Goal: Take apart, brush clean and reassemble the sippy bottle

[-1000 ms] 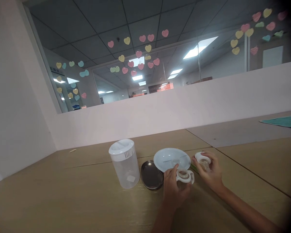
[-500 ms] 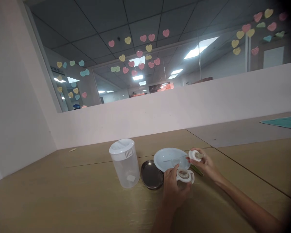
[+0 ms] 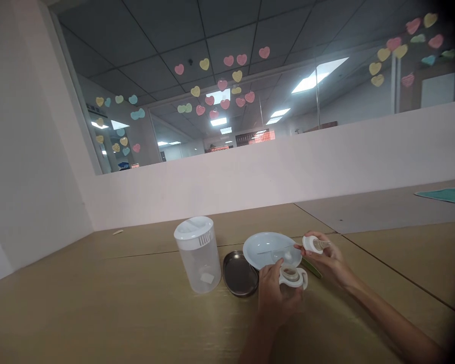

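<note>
The left hand curls around the near and left side of a handled bottle, which is upright low over the bench. Its fingers are bent against it — I cannot tell how hard they press, and whether the base touches the bench is hidden. The bottle has its mouth uncovered and facing up; I think the hand grips below the rim so that the opening is free and the bottle does not tip. One white handle sticks out on the right, away from the palm.

The right hand is apart from the bottle, to the right and a little higher. Its fingers pinch a white cap with a clear teat, turned sideways, the teat pointing right toward the palm. Probably it is taken by the white part because this part is the firmer one.

Just behind the bottle is a pale bowl with something transparent inside, too faint to name. A green object lies beside the bowl, partly hidden. A metal tray sits between the bowl and a lidded jug — all within easy reach, it seems.
</note>
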`<state>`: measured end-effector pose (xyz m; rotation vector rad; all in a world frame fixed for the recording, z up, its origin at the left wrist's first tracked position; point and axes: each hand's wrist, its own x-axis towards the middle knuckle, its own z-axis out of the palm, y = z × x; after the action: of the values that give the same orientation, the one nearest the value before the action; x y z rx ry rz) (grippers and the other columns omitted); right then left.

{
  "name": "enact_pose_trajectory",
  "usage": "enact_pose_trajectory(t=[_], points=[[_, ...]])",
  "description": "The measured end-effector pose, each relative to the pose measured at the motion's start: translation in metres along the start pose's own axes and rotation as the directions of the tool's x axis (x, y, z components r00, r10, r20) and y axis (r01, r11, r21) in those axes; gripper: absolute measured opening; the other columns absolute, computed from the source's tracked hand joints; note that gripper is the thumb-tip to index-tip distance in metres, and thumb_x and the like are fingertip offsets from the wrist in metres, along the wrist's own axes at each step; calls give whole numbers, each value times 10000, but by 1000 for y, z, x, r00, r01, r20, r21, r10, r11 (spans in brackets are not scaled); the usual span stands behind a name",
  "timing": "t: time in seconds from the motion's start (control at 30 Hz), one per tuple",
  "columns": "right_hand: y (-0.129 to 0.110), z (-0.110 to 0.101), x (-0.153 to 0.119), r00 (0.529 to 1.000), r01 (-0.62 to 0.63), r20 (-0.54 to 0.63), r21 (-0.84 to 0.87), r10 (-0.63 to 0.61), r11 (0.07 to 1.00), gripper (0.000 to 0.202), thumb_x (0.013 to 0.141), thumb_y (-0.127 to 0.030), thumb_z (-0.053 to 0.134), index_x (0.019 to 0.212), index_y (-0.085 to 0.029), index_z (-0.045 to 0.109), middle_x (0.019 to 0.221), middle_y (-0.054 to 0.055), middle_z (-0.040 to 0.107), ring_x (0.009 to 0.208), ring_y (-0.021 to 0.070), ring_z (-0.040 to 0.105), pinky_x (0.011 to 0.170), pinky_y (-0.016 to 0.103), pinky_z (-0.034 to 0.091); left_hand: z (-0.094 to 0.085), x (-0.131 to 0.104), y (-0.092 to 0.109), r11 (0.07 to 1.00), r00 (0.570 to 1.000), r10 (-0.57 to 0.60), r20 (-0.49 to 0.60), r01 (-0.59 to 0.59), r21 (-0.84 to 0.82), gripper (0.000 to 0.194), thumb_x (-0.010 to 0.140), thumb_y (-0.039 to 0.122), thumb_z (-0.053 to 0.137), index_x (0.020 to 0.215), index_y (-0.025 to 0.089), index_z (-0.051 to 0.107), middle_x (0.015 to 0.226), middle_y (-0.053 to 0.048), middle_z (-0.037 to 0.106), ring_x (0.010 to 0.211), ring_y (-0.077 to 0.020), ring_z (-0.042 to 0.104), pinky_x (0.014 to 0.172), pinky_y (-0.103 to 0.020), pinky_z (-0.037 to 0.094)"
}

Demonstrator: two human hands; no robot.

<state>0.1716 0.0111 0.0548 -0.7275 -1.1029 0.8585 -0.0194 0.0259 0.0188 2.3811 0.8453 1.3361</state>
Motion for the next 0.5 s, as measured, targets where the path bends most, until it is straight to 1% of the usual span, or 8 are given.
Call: enact_pose_trajectory(t=[0.1, 0.2, 0.27, 0.4, 0.5], points=[[9, 2, 0, 1000, -12, -3, -55, 12, 998, 480, 623, -366, 760, 1001, -255, 486, 869, 20, 638, 913, 238, 630, 809, 360, 489, 0, 0, 0, 1000, 1000, 3, 6, -3, 7, 612, 691, 283, 644, 1264, 181, 454, 1097, -82, 592, 1014, -244, 518, 918, -413, 421], [20, 5, -1, 999, -9, 41, -157, 16, 987, 471, 664, -396, 723, 1034, -238, 479, 889, 40, 637, 873, 215, 616, 750, 329, 506, 0, 0, 0, 1000, 1000, 3, 14, -3, 13, 605, 703, 305, 642, 1264, 176, 454, 1101, -84, 591, 1017, -245, 516, 918, -419, 421], [25, 9, -2, 997, 12, 74, -214, 4, 977, 462, 690, -410, 695, 1057, -229, 480, 922, 49, 629, 862, 202, 602, 738, 314, 506, -1, 0, -1, 1000, 1000, 11, 13, -11, 17, 606, 706, 304, 641, 1266, 173, 450, 1110, -88, 588, 1024, -245, 515, 922, -419, 421], [30, 12, -4, 992, 72, 118, -331, -35, 941, 437, 718, -428, 661, 1075, -217, 521, 1069, 64, 592, 963, 208, 570, 822, 305, 483, -1, 0, -2, 999, 1000, 27, 16, -28, 21, 610, 706, 298, 640, 1268, 165, 445, 1116, -94, 589, 1025, -244, 518, 926, -418, 419], [31, 9, -4, 993, 33, 113, -393, 13, 919, 453, 747, -459, 621, 1117, -218, 520, 1113, 71, 585, 1007, 221, 556, 843, 313, 478, 0, 1, -3, 999, 999, 24, 21, -25, 23, 617, 700, 294, 645, 1269, 163, 444, 1115, -94, 590, 1022, -245, 518, 924, -419, 420]])
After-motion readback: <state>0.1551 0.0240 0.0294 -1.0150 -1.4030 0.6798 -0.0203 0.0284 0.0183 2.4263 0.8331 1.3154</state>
